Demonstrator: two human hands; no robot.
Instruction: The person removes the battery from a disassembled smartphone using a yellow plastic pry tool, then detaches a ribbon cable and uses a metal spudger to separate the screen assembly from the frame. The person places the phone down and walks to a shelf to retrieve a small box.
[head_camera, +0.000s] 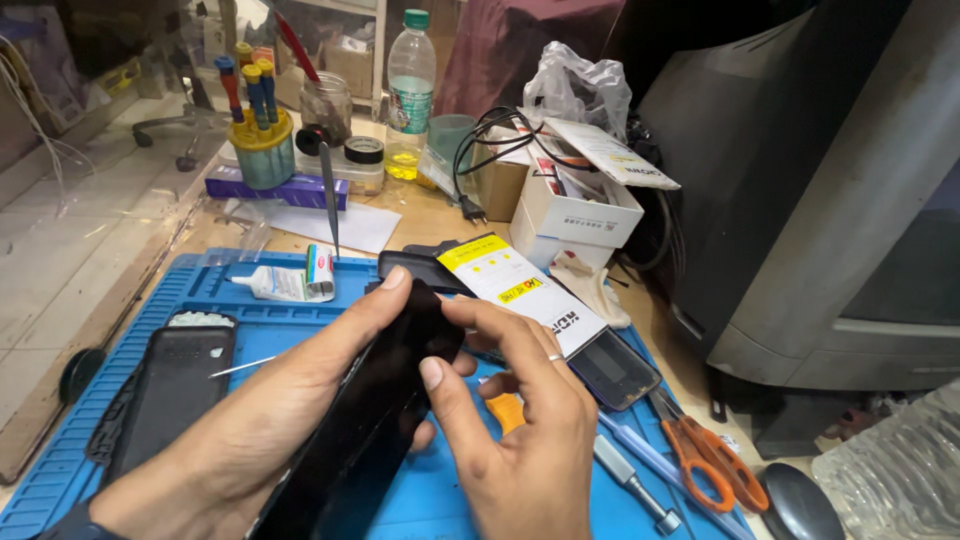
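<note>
Both hands, the left hand and right hand, grip the black phone tight above the blue mat, keeping it steady.

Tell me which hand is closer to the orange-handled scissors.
Right. The right hand sits just left of the orange-handled scissors, its fingers on the black phone. The left hand holds that phone from its far side, further away.
</note>
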